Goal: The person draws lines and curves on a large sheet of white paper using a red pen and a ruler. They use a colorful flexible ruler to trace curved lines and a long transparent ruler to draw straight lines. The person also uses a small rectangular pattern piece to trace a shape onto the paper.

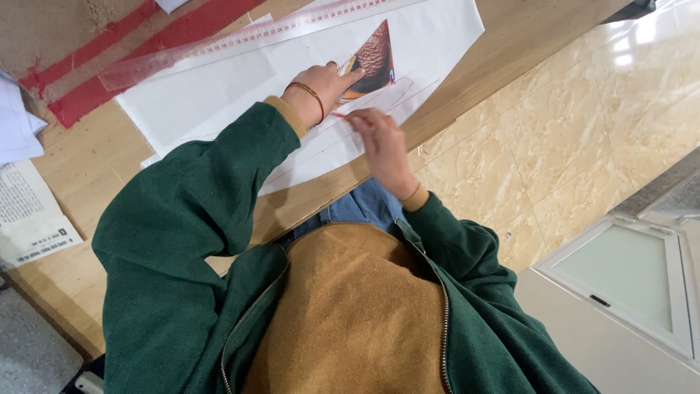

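Note:
My left hand (321,86) rests flat on a brown patterned triangular template (374,58), pressing it onto a large white sheet (219,95) on the wooden table (87,168). My right hand (383,142) is closed around a thin red pencil (340,115), its tip on the sheet just below the template. Faint drawn lines cross the sheet near both hands. A red cord bracelet circles my left wrist.
A long clear ruler (240,36) lies along the far edge of the sheet. Red tape stripes (95,87) mark the tabletop. Printed papers (29,211) lie at the left. Beige tiled floor (569,124) and a pale cabinet (620,277) are to the right.

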